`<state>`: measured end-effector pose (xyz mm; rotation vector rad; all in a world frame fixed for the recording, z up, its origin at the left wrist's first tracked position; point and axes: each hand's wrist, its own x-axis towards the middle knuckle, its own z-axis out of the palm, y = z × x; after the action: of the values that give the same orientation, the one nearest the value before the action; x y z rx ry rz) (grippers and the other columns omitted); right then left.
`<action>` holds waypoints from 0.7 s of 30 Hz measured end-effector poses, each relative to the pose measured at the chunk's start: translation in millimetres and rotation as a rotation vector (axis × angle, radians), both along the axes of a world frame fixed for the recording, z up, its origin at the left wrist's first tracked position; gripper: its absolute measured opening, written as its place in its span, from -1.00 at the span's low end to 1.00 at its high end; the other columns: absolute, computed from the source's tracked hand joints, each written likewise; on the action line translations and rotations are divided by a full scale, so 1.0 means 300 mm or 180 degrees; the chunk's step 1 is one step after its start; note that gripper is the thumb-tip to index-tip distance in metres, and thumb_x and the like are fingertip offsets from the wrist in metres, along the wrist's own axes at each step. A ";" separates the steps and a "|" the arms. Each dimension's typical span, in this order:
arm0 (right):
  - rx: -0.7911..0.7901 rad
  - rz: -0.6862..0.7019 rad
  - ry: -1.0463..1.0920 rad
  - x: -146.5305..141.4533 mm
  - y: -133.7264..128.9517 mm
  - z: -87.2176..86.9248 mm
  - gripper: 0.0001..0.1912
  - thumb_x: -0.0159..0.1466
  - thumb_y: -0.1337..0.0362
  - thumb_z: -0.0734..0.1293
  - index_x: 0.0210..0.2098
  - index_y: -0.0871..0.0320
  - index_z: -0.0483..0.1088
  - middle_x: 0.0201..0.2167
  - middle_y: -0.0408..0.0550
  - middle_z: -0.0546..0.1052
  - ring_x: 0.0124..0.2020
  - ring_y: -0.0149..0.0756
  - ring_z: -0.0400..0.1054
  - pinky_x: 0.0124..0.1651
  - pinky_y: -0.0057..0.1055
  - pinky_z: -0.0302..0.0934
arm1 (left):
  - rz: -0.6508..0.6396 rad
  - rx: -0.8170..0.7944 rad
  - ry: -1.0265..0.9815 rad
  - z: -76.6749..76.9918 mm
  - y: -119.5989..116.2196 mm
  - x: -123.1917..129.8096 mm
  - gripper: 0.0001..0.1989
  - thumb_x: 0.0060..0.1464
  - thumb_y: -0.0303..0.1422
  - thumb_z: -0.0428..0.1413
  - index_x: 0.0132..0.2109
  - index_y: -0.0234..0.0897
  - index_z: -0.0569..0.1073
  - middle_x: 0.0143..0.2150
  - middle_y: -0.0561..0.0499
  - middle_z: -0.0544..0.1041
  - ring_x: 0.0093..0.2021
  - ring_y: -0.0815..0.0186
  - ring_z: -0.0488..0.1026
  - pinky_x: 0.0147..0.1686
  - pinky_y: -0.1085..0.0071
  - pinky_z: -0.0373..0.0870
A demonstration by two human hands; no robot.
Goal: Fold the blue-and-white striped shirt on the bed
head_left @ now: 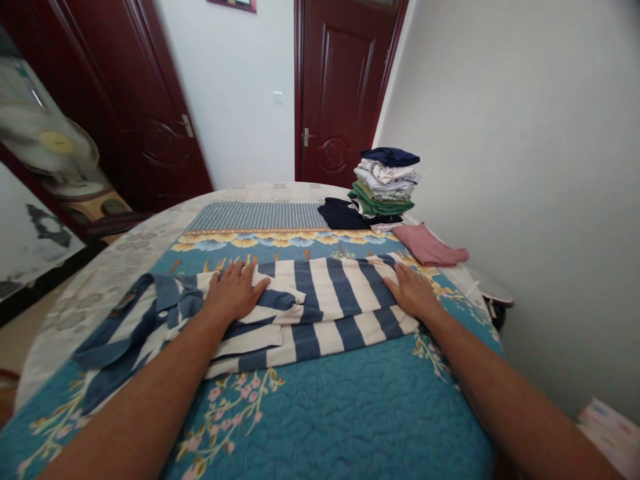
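Note:
A blue-and-white striped polo shirt [330, 283] lies sideways across the table, its collar to the left and its hem to the right. One side is folded inward, with a sleeve lying on top. Flat on the shirt near the collar rests my left hand [234, 290], fingers spread. My right hand [413, 290] lies on the hem end, its fingers stretched out over the cloth. Neither hand grasps the fabric. Beneath the shirt spreads a teal quilted cover [350, 407] with flower patterns.
A stack of folded clothes [385, 183] stands at the back right. Beside it lie a dark folded garment [343, 215] and a pink garment [427, 245]. A patterned white tablecloth [130, 247] shows around the quilt. The wall [525, 167] runs close along the right side.

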<state>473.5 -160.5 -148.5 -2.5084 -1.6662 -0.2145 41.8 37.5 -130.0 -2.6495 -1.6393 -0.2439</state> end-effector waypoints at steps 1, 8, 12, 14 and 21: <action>0.0063 -0.0017 -0.0028 0.006 -0.001 -0.005 -0.26 0.53 -0.10 0.04 0.45 0.31 0.18 0.47 0.30 0.22 0.48 0.09 0.08 0.46 0.02 -0.02 | 0.0005 0.0017 -0.0003 -0.001 0.000 -0.001 -0.20 0.36 0.13 -0.19 0.50 -0.31 0.22 0.53 -0.38 0.18 0.51 -0.25 0.09 0.36 -0.29 0.05; 0.0562 0.0081 -0.0161 -0.030 -0.025 -0.019 -0.33 0.51 -0.04 0.07 0.41 0.28 0.24 0.44 0.37 0.26 0.47 0.23 0.09 0.42 0.27 -0.01 | -0.0076 0.0189 -0.0007 0.006 -0.012 -0.002 -0.34 0.40 0.03 -0.15 0.43 -0.27 0.30 0.42 -0.31 0.36 0.44 -0.12 0.23 0.34 -0.08 0.18; 0.0647 0.0770 0.0023 -0.151 -0.060 -0.011 -0.35 0.51 -0.02 0.07 0.46 0.18 0.19 0.48 0.23 0.23 0.49 0.18 0.08 0.42 0.31 0.03 | -0.0068 0.0283 0.0012 0.008 -0.016 0.000 -0.38 0.41 -0.01 -0.11 0.39 -0.30 0.33 0.38 -0.29 0.40 0.40 -0.07 0.27 0.34 0.00 0.21; 0.0593 0.1146 0.0133 -0.214 -0.083 -0.015 -0.37 0.50 -0.02 0.09 0.47 0.08 0.19 0.46 0.15 0.27 0.48 0.17 0.11 0.42 0.33 0.05 | -0.0055 0.0314 -0.0012 0.013 -0.022 0.002 -0.40 0.41 -0.02 -0.09 0.38 -0.29 0.34 0.37 -0.28 0.41 0.38 -0.05 0.30 0.33 0.01 0.23; 0.0830 0.1726 0.0230 -0.245 -0.113 -0.076 -0.35 0.44 -0.05 0.20 0.49 -0.15 0.16 0.45 0.04 0.30 0.43 0.25 0.20 0.37 0.41 0.10 | -0.0046 0.0565 -0.0241 0.041 -0.068 0.016 -0.53 0.37 -0.10 0.03 0.28 -0.25 0.43 0.27 -0.27 0.48 0.31 0.00 0.37 0.31 0.06 0.28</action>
<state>400.0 -194.5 -171.2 -1.7834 -2.0533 -0.2582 46.6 17.0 -117.8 -2.5501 -1.5391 -0.4722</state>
